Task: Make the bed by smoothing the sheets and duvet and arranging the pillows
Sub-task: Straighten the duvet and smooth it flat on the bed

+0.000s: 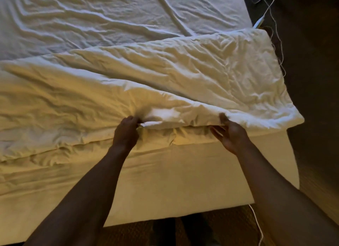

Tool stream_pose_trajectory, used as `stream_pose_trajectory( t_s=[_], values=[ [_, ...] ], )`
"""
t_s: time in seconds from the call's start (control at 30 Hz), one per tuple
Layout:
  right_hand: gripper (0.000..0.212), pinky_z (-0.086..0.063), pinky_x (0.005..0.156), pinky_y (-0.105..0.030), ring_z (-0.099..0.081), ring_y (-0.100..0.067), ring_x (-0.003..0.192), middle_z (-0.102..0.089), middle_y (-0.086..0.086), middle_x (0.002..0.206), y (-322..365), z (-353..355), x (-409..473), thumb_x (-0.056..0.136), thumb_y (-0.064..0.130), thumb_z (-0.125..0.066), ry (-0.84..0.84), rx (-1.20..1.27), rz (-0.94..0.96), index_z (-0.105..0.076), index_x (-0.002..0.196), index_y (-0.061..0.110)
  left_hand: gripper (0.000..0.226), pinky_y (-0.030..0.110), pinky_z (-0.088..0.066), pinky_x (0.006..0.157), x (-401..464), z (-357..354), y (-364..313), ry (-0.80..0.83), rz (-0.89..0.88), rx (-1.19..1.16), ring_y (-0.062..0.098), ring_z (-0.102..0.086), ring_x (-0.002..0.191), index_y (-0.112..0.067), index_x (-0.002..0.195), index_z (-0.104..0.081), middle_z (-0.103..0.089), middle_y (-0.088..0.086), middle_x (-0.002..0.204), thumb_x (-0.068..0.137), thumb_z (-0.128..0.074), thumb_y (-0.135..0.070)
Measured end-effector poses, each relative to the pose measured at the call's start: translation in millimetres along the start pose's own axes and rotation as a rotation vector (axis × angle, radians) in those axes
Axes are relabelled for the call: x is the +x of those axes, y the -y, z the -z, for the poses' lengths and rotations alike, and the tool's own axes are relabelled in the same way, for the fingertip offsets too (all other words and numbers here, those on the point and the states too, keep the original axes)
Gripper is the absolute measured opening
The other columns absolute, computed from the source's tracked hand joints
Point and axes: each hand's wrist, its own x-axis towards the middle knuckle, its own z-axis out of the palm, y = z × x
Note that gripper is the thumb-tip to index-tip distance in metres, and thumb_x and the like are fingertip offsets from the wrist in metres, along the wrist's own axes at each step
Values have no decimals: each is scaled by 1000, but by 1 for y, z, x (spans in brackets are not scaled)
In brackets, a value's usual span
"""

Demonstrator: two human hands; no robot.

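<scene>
- Left hand point(126, 133) pinches the duvet point(183, 80) edge, fingers curled over bunched fabric.
- Right hand point(231, 135) grips the same edge, thumb on top, fingers underneath.
- Wrinkled sheet point(91, 22) lies beyond.

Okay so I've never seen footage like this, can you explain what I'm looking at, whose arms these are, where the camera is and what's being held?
There is no machine here: a person wears a camera on the head, looking down at their own arms. They stand at the side of a bed. The left hand pinches the near edge of a white duvet, and the right hand grips the same edge further right. The duvet lies creased across the bed, its corner overhanging on the right. Beyond it, the wrinkled sheet is bare. Thin white cables trail on the dark floor.
</scene>
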Motion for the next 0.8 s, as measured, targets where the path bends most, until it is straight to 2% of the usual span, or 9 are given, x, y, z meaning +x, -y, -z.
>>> stream_pose_trajectory(
  t_s=[0.1, 0.2, 0.3, 0.43, 0.53, 0.6, 0.67, 0.73, 0.8],
  values=[
    [11, -60, 86, -43, -72, -16, 90, -75, 3, 100, -4, 8, -11, 99, 14, -60, 63, 67, 19, -67, 105, 20, 36, 41, -50, 70, -28, 20, 12, -62, 20, -133, 31, -61, 85, -15, 96, -71, -67, 6, 87, 73, -63, 12],
    [26, -57, 72, -39, -67, -20, 83, -69, -11, 110, -34, 22, -17, 95, 20, -71, -135, -301, -90, -63, 117, 10, 36, 38, -49, 70, -79, 25, 20, -21, -11, -112, 33, -60, 86, -11, 94, -75, -64, 7, 84, 73, -66, 17],
    [36, -57, 70, -40, -67, -25, 86, -68, -16, 105, -45, 20, -18, 95, 27, -71, -177, -289, -106, -62, 120, 3, 29, 35, -50, 67, -110, 10, 23, -19, 63, -130, 30, -62, 84, -14, 93, -77, -64, 4, 83, 77, -73, 10],
    [54, -57, 71, -38, -73, -34, 79, -76, -23, 86, -44, 11, -40, 99, 54, -57, -161, -570, -134, -71, 85, 3, 7, 35, -53, 66, -110, -7, -4, -12, 69, -208, 21, -67, 75, -22, 97, -75, -69, -3, 83, 92, -71, -18],
    [69, -57, 77, -40, -72, -26, 66, -73, -11, 63, -47, -10, -47, 103, 51, -48, -198, -909, 166, -70, 53, 8, 16, 39, -53, 79, -86, -13, -39, -169, 19, -227, 21, -62, 90, -20, 106, -73, -66, -4, 93, 98, -61, -26],
    [54, -52, 79, -36, -71, -25, 77, -74, -3, 72, -48, -31, -37, 102, 46, -46, -245, -1020, 540, -72, 69, 13, 22, 42, -50, 95, -59, -18, -65, -246, -32, -228, 27, -60, 110, -17, 118, -70, -65, 1, 113, 100, -59, -25],
    [37, -46, 97, -34, -64, -27, 117, -71, -7, 119, -50, -55, -10, 100, 42, -46, -202, -1169, 928, -71, 111, 17, 40, 42, -40, 113, -24, -29, -91, -246, -43, -217, 28, -48, 137, -17, 138, -60, -56, 6, 142, 101, -55, -32],
    [53, -27, 120, -39, -29, -27, 153, -36, -11, 162, -58, -71, 30, 103, 41, -43, -150, -1495, 1134, -45, 152, 22, 57, 41, -23, 125, 10, -45, -112, -212, -58, -153, 26, -20, 156, -20, 156, -38, -29, 7, 166, 103, -49, -36],
    [62, -13, 127, -49, -1, -28, 159, -5, -11, 172, -70, -78, 70, 106, 43, -35, -151, -1747, 1144, -17, 163, 28, 63, 46, -17, 126, 35, -75, -119, -178, -67, -62, 25, -1, 159, -26, 163, -19, -7, 5, 172, 105, -43, -34]
  ],
)
